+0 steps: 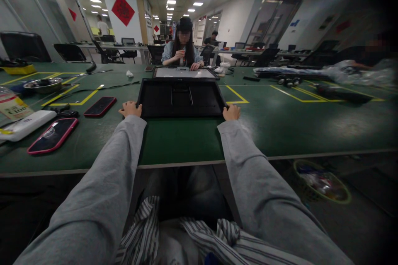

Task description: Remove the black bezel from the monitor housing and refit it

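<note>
A wide black rectangular shell, looking like a monitor's back cover (pixel 158 101), is on the green table in front of me, its recessed side facing up. At its left edge, my left hand (pixel 131 109) is closed with the fingers around the side. My right hand (pixel 232 112) grips the opposite edge in the same way. Just beyond the shell's far edge lies a flat silver-grey panel with a dark frame (pixel 200 73). The undersides of both hands are hidden.
Across the green table (pixel 180 140) a person (pixel 183 49) works over the panel. To my left are two red-edged phones (pixel 52 136), a white device (pixel 31 125), a bottle (pixel 14 105) and a metal bowl (pixel 43 85). Clear plastic wrap (pixel 348 70) lies far right; a basket (pixel 321 182) stands below.
</note>
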The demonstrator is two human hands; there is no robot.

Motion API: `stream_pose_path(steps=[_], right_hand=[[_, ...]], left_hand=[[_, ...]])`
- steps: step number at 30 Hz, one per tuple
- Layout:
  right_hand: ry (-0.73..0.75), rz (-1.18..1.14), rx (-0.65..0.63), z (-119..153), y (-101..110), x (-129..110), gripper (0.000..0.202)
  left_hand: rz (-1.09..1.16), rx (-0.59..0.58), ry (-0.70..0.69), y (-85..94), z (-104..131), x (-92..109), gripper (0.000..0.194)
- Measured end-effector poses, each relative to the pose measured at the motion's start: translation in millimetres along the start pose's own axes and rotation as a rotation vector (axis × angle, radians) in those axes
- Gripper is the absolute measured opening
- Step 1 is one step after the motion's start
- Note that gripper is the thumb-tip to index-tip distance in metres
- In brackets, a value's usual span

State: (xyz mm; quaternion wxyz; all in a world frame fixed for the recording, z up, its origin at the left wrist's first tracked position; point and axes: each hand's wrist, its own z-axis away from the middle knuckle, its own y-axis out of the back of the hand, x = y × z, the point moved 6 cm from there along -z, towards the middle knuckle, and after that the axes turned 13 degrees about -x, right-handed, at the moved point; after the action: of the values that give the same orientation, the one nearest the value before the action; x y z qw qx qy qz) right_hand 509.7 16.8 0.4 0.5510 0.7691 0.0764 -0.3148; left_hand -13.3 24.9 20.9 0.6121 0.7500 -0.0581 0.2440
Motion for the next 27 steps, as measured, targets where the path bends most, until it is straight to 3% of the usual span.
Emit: stream_pose_path(steps=[6,13,21,27], right_hand=[[0.041,0.027,0.079,5,6,-6,0.037],[0.064,-0.012,0.069,3,5,-5,0.043],[0.044,-0.029,0.027,1,2,-3,0.042],[0.001,-0.019,-0.01,-3,-3,2,0.041]], left_hand=[[-0.022,0.04,0.002,7.1,10,6,0.041],[-0.024,0.046,0.006,14.6,18,11,0.045],[-0.016,-0.007,0.001,4.1,5,3,0.047],[0.04,-0.124,0.045,-5.8,-5,-7,0.048]])
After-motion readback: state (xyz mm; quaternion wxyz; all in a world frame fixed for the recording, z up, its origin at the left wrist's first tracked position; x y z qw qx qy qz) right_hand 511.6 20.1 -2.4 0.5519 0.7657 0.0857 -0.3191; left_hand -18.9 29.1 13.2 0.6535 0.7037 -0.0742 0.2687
